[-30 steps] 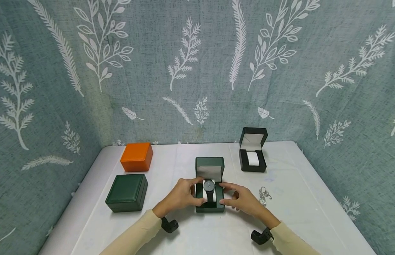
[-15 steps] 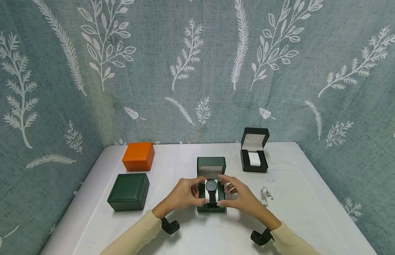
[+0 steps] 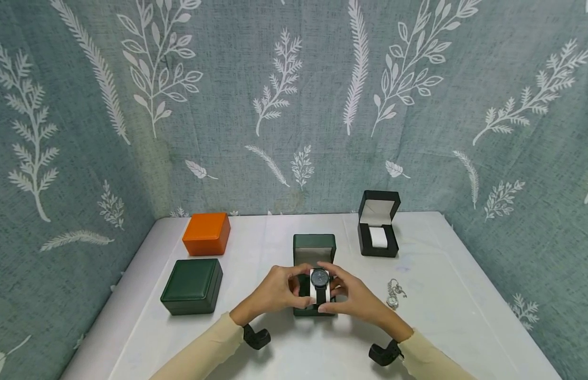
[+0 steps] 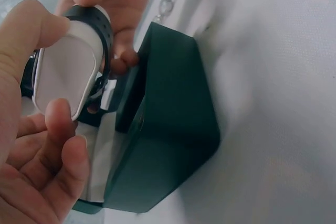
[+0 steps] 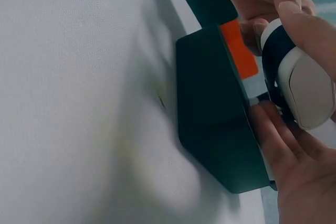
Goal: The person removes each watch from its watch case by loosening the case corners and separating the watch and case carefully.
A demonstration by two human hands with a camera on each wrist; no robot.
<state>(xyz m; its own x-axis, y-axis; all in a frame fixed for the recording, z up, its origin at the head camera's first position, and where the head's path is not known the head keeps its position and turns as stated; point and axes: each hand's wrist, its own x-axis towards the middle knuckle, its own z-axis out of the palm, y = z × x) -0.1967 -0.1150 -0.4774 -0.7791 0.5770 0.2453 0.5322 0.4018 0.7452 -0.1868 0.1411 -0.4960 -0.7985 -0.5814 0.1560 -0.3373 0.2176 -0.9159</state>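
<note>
A wristwatch point(image 3: 319, 278) with a dark dial and black strap is wrapped round a white watch cushion point(image 4: 65, 72). My left hand point(image 3: 281, 287) grips the cushion's left side between thumb and fingers. From the other side, my right hand point(image 3: 353, 295) holds it too, its thumb on the cushion point(image 5: 310, 90) in the right wrist view. Below stands an opened green watch box point(image 3: 314, 241), lid raised at the back. Both wrist views show cushion and watch above the rim of the green box point(image 4: 176, 93). My hands hide part of its inside.
A closed green box point(image 3: 189, 285) and a closed orange box point(image 3: 205, 235) stand on the left. At the back right is an open black box point(image 3: 378, 221) with a white cushion. A silver chained watch point(image 3: 392, 295) lies right of my hand.
My right hand has moved from the box's right side onto the cushion. The cushion with the watch has come up out of the green box and shifted slightly right.
</note>
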